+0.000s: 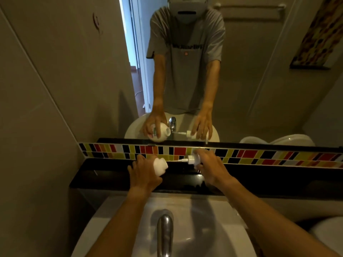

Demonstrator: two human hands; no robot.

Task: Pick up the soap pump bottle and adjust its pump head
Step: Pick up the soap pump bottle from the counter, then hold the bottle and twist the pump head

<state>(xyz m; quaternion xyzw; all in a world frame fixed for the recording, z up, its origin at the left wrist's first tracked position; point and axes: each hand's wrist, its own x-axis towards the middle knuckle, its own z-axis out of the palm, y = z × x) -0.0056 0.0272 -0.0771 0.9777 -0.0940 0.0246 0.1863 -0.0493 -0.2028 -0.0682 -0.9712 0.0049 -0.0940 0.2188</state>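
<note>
My left hand (143, 172) grips a white soap bottle (160, 166), tipped on its side above the black ledge, its open neck pointing right. My right hand (208, 168) holds the white pump head (192, 159), which is off the bottle, with its thin dip tube (182, 160) pointing left toward the neck. A gap of bare ledge separates the tube tip from the bottle. The mirror above repeats both hands and both parts.
A black ledge (111, 179) runs under a strip of coloured tiles (259, 156). Below it sits a white sink (213, 219) with a chrome tap (165, 232) between my forearms. A large mirror (259, 89) fills the wall, and a toilet (328, 236) shows at the lower right.
</note>
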